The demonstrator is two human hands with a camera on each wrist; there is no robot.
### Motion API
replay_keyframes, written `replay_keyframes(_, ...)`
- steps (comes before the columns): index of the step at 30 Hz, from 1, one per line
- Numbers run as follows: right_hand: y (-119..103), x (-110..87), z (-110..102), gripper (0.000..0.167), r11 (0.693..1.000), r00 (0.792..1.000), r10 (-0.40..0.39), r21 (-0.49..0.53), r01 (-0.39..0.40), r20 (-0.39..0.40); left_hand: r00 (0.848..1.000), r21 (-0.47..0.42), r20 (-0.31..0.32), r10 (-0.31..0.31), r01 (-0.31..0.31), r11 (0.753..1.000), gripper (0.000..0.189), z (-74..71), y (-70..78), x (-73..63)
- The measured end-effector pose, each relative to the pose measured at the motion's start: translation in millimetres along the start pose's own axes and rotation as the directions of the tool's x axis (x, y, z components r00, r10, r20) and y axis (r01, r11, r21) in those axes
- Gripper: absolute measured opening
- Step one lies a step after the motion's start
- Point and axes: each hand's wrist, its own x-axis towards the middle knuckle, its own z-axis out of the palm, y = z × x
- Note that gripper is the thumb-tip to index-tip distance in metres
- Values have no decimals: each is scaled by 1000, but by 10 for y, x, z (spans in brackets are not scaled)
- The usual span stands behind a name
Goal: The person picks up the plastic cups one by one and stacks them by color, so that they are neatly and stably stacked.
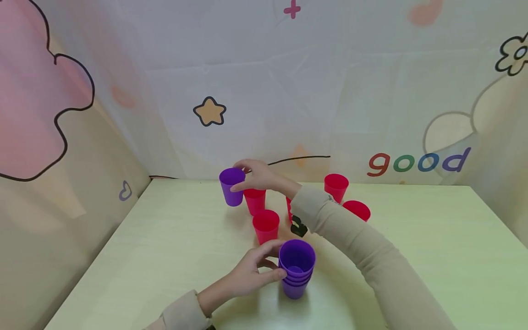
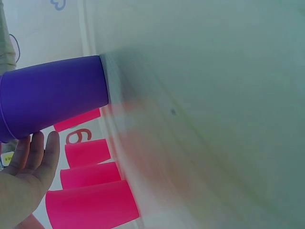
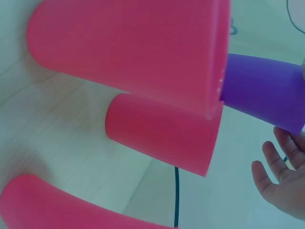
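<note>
My right hand (image 1: 260,175) grips a single purple cup (image 1: 232,189) near its rim, at the back left of the group. That cup is upright with a slight tilt; whether its base touches the table I cannot tell. Right beside it stands a red cup (image 1: 255,201), and another red cup (image 1: 266,227) is a little nearer. My left hand (image 1: 251,270) holds a stack of nested purple cups (image 1: 296,275) at the front, thumb on the near side and fingers behind. In the left wrist view the purple stack (image 2: 52,95) shows its base at the tabletop.
More red cups stand to the right, one (image 1: 336,187) at the back and one (image 1: 357,210) partly behind the right sleeve (image 1: 350,238). Another is mostly hidden by that forearm. A printed cloth (image 1: 255,82) hangs behind the pale table (image 1: 165,256).
</note>
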Motion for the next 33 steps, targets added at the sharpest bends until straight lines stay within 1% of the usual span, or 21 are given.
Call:
replay_keyframes(4, -16, -56, -43, 63, 1000, 1000, -10, 22, 10, -3, 1000, 6, -1, -16, 16, 1000, 48, -1, 22, -3)
replay_keyframes(7, -35, -98, -76, 63, 999, 1000, -20, 32, 20, -9, 1000, 2, 1, -27, 27, 1000, 47, 2, 138, -7)
replay_keyframes(10, -69, -144, -103, 61, 999, 1000, -28, 42, 29, -14, 1000, 3, 1, -19, 19, 1000, 46, 7, 266, -13)
replay_keyframes(12, -93, -175, -120, 60, 998, 999, -35, 49, 36, -16, 1000, 5, 0, -20, 20, 1000, 45, 7, 232, -9)
replay_keyframes(17, -121, -251, -164, 59, 997, 998, -63, 52, 65, -29, 1000, 6, -6, -24, 24, 1000, 46, 8, 47, 1)
replay_keyframes(21, -114, -319, -203, 59, 995, 996, -72, 69, 75, -43, 1000, 2, -8, -28, 28, 1000, 46, 13, 45, -4)
replay_keyframes(28, -129, -461, -288, 59, 993, 996, -77, 88, 81, -51, 998, 0, -10, -61, 61, 998, 46, 15, 31, -1)
replay_keyframes(31, -140, -534, -335, 59, 992, 995, -76, 92, 81, -58, 999, 11, -12, -49, 49, 999, 47, 16, 48, 0)
replay_keyframes(33, -139, -577, -367, 59, 991, 995, -80, 104, 87, -64, 999, 12, -11, -41, 42, 999, 47, 16, 97, -2)
